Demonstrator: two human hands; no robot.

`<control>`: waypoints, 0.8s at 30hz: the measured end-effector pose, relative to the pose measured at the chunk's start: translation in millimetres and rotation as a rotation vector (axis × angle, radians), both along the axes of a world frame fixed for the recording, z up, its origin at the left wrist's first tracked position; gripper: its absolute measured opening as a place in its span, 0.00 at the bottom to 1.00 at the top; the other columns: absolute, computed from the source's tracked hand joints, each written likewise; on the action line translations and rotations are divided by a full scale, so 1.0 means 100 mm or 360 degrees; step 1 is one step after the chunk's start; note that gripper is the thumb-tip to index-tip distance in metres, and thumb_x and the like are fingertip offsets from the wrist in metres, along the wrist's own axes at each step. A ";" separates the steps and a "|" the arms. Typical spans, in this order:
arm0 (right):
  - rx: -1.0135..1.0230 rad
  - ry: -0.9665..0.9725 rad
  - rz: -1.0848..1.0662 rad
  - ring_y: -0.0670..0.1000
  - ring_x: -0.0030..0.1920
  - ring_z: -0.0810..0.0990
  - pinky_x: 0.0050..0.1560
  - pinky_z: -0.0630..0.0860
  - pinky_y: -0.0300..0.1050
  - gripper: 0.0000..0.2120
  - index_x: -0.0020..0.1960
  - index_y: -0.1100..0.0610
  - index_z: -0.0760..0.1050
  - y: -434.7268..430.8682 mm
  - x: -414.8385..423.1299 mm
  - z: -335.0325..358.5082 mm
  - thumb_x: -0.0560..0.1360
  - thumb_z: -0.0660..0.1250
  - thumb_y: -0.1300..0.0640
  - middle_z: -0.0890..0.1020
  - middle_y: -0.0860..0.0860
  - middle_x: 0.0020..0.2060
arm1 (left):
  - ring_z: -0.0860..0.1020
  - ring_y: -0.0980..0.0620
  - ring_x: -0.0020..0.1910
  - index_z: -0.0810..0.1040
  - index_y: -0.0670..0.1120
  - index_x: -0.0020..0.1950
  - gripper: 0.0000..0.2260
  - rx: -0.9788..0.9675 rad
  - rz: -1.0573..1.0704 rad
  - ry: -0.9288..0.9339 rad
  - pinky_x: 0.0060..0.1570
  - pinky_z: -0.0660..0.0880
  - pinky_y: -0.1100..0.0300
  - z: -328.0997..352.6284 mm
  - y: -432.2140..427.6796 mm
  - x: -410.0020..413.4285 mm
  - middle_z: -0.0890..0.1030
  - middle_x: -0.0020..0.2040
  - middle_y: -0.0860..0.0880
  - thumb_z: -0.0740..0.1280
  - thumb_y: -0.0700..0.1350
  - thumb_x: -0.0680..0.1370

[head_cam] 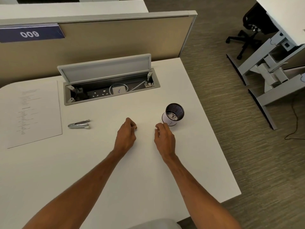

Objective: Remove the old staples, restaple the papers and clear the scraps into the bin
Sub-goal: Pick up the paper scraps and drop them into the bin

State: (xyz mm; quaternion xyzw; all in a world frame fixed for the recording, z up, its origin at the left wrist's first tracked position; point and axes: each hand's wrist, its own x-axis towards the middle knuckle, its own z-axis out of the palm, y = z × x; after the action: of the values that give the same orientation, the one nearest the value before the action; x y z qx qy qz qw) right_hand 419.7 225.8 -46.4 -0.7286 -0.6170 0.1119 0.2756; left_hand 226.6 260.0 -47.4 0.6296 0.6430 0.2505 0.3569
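The printed papers (35,113) lie flat at the left of the white desk (115,171). A metal stapler (79,124) lies just right of them. A small black mesh bin (173,114) with a white liner holds crumpled scraps at the right. My left hand (126,135) rests mid-desk with its fingers curled and fingertips pinched together; what it pinches is too small to tell. My right hand (164,138) hovers beside the bin, fingers loosely curled, with nothing visible in it.
An open cable tray (112,86) with sockets and a white adapter sits in the desk behind my hands, its lid raised. A beige partition (115,37) stands behind it. The desk's right edge drops to carpet; an office chair (249,30) stands far right.
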 end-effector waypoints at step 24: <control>0.0008 -0.0267 0.0048 0.56 0.30 0.77 0.25 0.74 0.49 0.06 0.46 0.59 0.74 0.13 -0.08 0.07 0.80 0.69 0.62 0.76 0.54 0.43 | 0.83 0.62 0.51 0.85 0.50 0.57 0.06 -0.0070 0.0123 -0.0165 0.58 0.83 0.53 0.07 -0.17 0.15 0.87 0.51 0.57 0.70 0.40 0.86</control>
State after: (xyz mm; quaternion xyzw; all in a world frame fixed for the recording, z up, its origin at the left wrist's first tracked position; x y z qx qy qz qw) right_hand 411.7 239.0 -39.7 -0.7253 -0.6491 0.0531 0.2232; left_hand 241.3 242.9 -40.7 0.5824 0.6528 0.2822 0.3936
